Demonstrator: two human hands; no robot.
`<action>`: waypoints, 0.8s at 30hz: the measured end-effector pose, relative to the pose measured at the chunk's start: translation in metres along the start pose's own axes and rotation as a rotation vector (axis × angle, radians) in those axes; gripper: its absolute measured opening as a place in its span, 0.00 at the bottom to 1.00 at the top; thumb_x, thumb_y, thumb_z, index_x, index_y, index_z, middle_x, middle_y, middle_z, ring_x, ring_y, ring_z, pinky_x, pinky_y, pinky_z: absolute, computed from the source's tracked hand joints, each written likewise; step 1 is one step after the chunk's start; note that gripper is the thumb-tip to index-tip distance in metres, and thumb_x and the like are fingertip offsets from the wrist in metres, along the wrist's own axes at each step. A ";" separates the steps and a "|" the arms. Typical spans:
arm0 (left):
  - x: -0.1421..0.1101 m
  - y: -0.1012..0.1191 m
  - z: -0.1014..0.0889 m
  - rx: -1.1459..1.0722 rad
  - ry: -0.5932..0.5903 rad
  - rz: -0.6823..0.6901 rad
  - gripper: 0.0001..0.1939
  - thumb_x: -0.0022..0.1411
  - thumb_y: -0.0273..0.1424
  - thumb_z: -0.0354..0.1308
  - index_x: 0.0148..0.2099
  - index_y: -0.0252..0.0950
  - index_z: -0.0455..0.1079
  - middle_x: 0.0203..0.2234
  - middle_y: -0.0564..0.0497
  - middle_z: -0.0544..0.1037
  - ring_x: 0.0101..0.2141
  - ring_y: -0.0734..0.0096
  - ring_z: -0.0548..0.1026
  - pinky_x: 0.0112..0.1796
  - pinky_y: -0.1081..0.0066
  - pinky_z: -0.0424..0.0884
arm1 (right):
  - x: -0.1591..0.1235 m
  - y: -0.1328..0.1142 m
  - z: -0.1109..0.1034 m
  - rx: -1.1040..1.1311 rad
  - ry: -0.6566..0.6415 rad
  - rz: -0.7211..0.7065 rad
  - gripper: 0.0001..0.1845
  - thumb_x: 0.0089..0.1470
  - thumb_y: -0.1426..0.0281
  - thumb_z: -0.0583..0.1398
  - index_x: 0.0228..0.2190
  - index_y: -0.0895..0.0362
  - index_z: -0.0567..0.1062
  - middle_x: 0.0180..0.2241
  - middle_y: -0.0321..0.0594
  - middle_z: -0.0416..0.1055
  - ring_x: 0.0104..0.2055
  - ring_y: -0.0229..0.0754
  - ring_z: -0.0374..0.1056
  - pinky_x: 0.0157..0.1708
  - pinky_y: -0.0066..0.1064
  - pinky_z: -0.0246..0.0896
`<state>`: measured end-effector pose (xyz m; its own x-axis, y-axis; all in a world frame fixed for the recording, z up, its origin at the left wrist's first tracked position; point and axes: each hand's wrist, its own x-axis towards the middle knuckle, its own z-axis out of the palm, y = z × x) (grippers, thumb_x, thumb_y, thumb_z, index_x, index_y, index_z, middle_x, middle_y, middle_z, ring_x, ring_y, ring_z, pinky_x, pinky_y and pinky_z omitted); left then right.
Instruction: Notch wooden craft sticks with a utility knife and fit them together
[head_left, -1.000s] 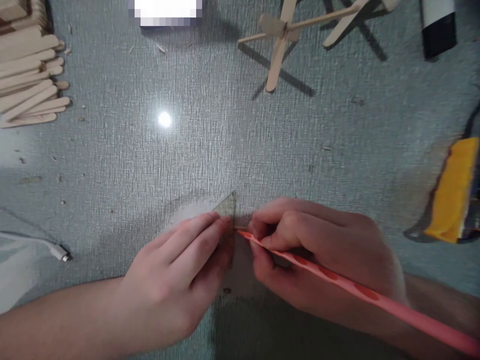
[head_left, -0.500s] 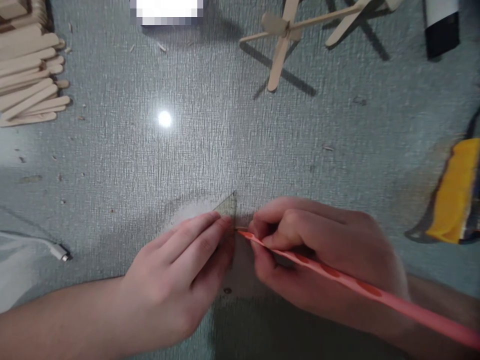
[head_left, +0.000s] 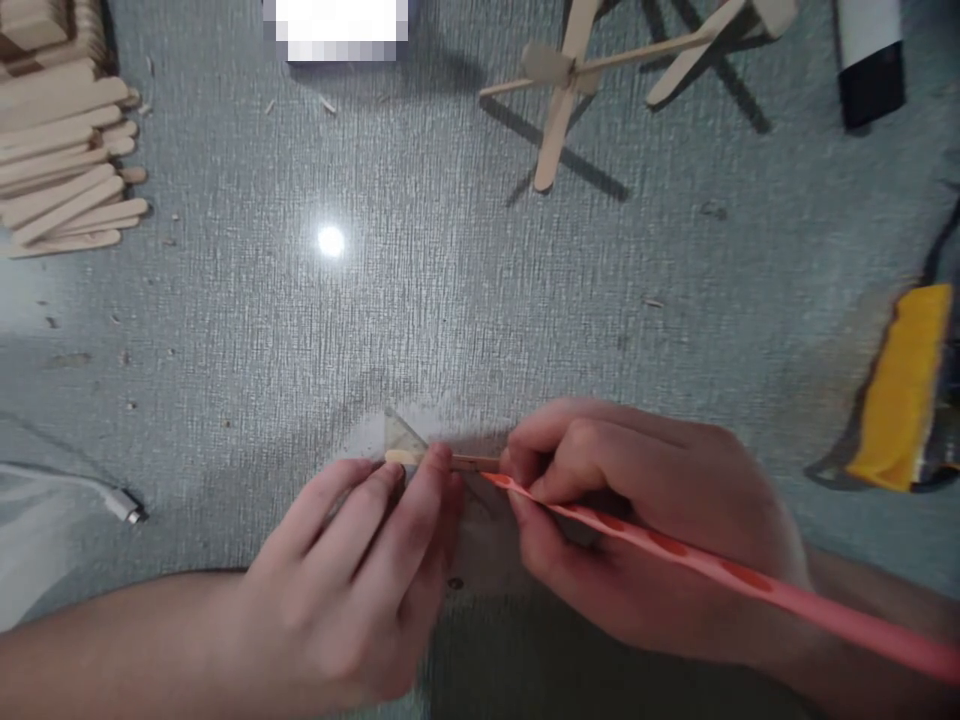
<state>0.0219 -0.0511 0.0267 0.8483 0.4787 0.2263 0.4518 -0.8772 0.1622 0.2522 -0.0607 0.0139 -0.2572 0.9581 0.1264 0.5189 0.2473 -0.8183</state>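
Note:
My right hand (head_left: 637, 500) is closed in a writing grip around a pink pencil (head_left: 727, 574) with orange-red dimples. The pencil's point lies just below a thin wooden craft stick (head_left: 480, 465), whose right end runs to my right fingertips. My left hand (head_left: 345, 590) has its fingers bent over a clear set square (head_left: 399, 436) and the stick. One corner of the set square and the stick's rounded left end show past the fingers. A small dark mark is visible on the stick near the pencil point. The left thumb is mostly hidden.
Many craft sticks (head_left: 71, 185) are piled at upper left. A craft-stick structure (head_left: 555, 130) stands at the top, near a white-and-black object (head_left: 871, 85). A yellow-and-black object (head_left: 896, 400) lies right, a white cable (head_left: 112, 500) left. Wood splinters dot the grey textured table (head_left: 480, 300).
The set square has turned and shifted left under my left fingers, which have spread and uncovered more of the stick. The pencil point has moved slightly right and down from the stick.

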 end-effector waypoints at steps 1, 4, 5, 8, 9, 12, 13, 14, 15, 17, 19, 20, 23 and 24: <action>0.000 -0.001 0.000 0.015 -0.002 0.003 0.14 0.70 0.24 0.53 0.51 0.27 0.78 0.49 0.41 0.83 0.40 0.59 0.81 0.43 0.57 0.74 | 0.000 0.000 0.000 0.004 0.005 0.010 0.13 0.51 0.80 0.60 0.28 0.52 0.62 0.29 0.31 0.74 0.24 0.30 0.70 0.23 0.23 0.65; 0.002 -0.004 0.000 0.058 0.002 0.017 0.15 0.70 0.22 0.51 0.52 0.25 0.77 0.47 0.41 0.84 0.37 0.60 0.81 0.40 0.57 0.72 | 0.000 0.000 0.000 0.016 0.006 0.031 0.13 0.50 0.80 0.60 0.28 0.52 0.63 0.29 0.31 0.75 0.25 0.31 0.71 0.24 0.24 0.66; 0.002 -0.004 0.000 0.075 0.007 0.024 0.16 0.70 0.22 0.51 0.52 0.25 0.77 0.47 0.41 0.84 0.38 0.61 0.81 0.40 0.57 0.72 | 0.001 0.000 0.000 0.018 0.007 0.034 0.13 0.50 0.80 0.60 0.28 0.52 0.63 0.29 0.31 0.75 0.26 0.31 0.71 0.24 0.24 0.66; 0.003 -0.005 -0.001 0.093 0.012 0.027 0.14 0.70 0.23 0.53 0.50 0.26 0.78 0.45 0.43 0.85 0.43 0.60 0.81 0.41 0.58 0.72 | 0.002 0.000 -0.001 0.030 0.000 0.035 0.12 0.50 0.80 0.60 0.28 0.52 0.63 0.29 0.31 0.75 0.25 0.32 0.71 0.23 0.24 0.65; 0.003 -0.005 -0.001 0.080 0.010 0.026 0.13 0.70 0.24 0.54 0.49 0.27 0.78 0.45 0.43 0.85 0.44 0.59 0.81 0.42 0.58 0.73 | 0.002 0.000 -0.001 0.034 0.000 0.034 0.12 0.50 0.80 0.60 0.28 0.52 0.63 0.29 0.31 0.74 0.25 0.32 0.71 0.23 0.25 0.65; 0.003 -0.005 0.000 0.034 0.019 0.016 0.10 0.68 0.24 0.58 0.47 0.27 0.79 0.44 0.45 0.85 0.43 0.59 0.81 0.42 0.58 0.74 | 0.003 0.000 -0.002 0.039 0.006 0.042 0.12 0.50 0.80 0.59 0.28 0.52 0.63 0.28 0.31 0.74 0.25 0.32 0.71 0.23 0.25 0.64; 0.003 -0.005 0.000 0.034 0.024 0.019 0.10 0.68 0.24 0.58 0.47 0.27 0.79 0.43 0.45 0.85 0.43 0.59 0.82 0.42 0.58 0.74 | 0.003 0.000 -0.003 0.038 0.008 0.043 0.12 0.50 0.80 0.59 0.28 0.52 0.64 0.28 0.31 0.74 0.25 0.32 0.70 0.23 0.25 0.63; 0.003 -0.004 0.001 0.040 0.027 0.021 0.10 0.68 0.24 0.58 0.48 0.27 0.79 0.43 0.45 0.85 0.42 0.59 0.82 0.42 0.58 0.74 | 0.003 0.001 -0.003 0.038 0.007 0.043 0.12 0.51 0.80 0.59 0.28 0.52 0.64 0.28 0.31 0.74 0.25 0.32 0.70 0.23 0.25 0.63; 0.002 -0.004 0.001 0.044 0.029 0.022 0.10 0.69 0.24 0.58 0.48 0.27 0.79 0.42 0.45 0.85 0.43 0.59 0.82 0.42 0.58 0.75 | 0.003 0.001 -0.003 0.041 0.005 0.039 0.12 0.51 0.80 0.59 0.28 0.52 0.64 0.28 0.31 0.74 0.25 0.32 0.70 0.23 0.25 0.63; 0.001 -0.003 0.001 0.044 0.032 0.026 0.10 0.69 0.24 0.58 0.47 0.27 0.79 0.43 0.44 0.85 0.44 0.58 0.82 0.43 0.58 0.75 | 0.003 0.001 -0.003 0.049 0.001 0.036 0.11 0.52 0.79 0.59 0.29 0.52 0.64 0.28 0.32 0.74 0.25 0.32 0.71 0.23 0.25 0.63; 0.001 -0.002 0.000 0.051 0.038 0.023 0.09 0.69 0.24 0.58 0.46 0.26 0.78 0.45 0.42 0.84 0.46 0.56 0.82 0.43 0.58 0.76 | 0.003 0.001 -0.002 0.061 -0.009 0.037 0.10 0.53 0.78 0.59 0.29 0.53 0.64 0.28 0.32 0.74 0.26 0.33 0.70 0.23 0.25 0.62; 0.001 -0.001 -0.001 0.058 0.038 0.026 0.09 0.69 0.24 0.58 0.46 0.26 0.78 0.46 0.42 0.84 0.45 0.56 0.83 0.42 0.58 0.76 | 0.003 0.001 -0.001 0.065 -0.012 0.040 0.09 0.53 0.78 0.59 0.29 0.53 0.64 0.28 0.33 0.74 0.26 0.33 0.70 0.24 0.25 0.62; 0.002 -0.002 -0.002 0.074 0.022 0.051 0.10 0.69 0.25 0.59 0.47 0.26 0.78 0.45 0.41 0.84 0.44 0.58 0.84 0.40 0.60 0.76 | 0.003 0.001 0.000 0.072 -0.010 0.048 0.09 0.53 0.78 0.59 0.28 0.53 0.64 0.28 0.33 0.74 0.26 0.33 0.70 0.24 0.25 0.62; 0.002 -0.002 -0.002 0.075 0.018 0.057 0.10 0.69 0.26 0.59 0.48 0.25 0.78 0.45 0.41 0.85 0.43 0.58 0.84 0.40 0.60 0.76 | 0.002 0.001 0.000 0.073 -0.008 0.051 0.09 0.53 0.78 0.59 0.28 0.53 0.65 0.28 0.33 0.74 0.26 0.33 0.70 0.25 0.25 0.62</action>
<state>0.0226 -0.0479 0.0284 0.8681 0.4283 0.2509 0.4233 -0.9028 0.0764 0.2522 -0.0581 0.0140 -0.2386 0.9678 0.0796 0.4703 0.1869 -0.8625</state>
